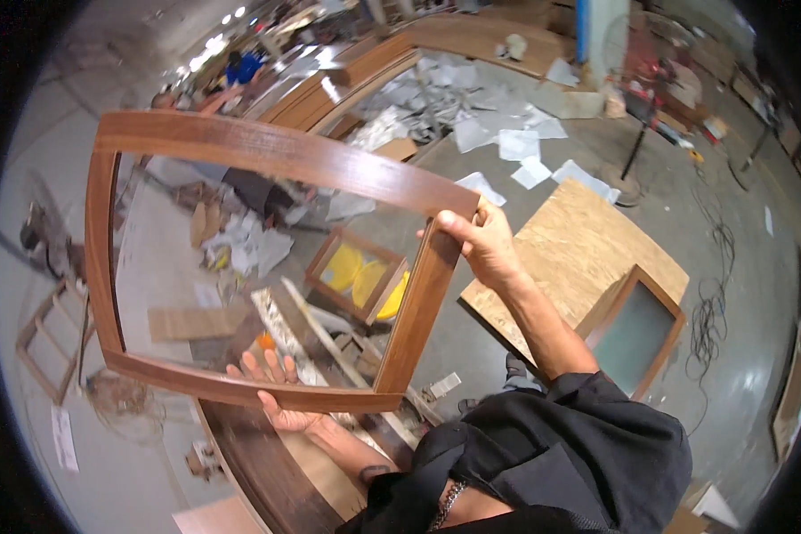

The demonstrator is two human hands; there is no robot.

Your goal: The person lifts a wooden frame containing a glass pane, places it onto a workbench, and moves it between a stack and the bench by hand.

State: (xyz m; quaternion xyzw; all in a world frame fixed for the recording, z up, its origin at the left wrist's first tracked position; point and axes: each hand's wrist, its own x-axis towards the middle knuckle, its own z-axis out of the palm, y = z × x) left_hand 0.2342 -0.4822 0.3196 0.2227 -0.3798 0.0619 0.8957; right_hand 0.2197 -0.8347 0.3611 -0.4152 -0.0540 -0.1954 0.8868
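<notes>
A large brown wooden frame point(285, 153) is held up in front of me, tilted, with its upper rail running down to the right. My right hand point(487, 245) grips its upper right corner, the thumb lying on the near face. Under the bottom rail is my left hand point(292, 418), palm up, its thumb on the near side and its fingers showing through the opening. Whether a clear pane fills that opening I cannot tell. Seen through it, a smaller wooden frame point(338, 301) stands in front of yellow round shapes.
To the right, a plywood board point(570, 236) carries a wooden frame with a frosted panel point(632, 334). White sheets point(519, 144) litter the floor behind. Black cable point(707, 311) lies at far right. A dark wooden surface point(271, 467) is below my left hand. People work far left.
</notes>
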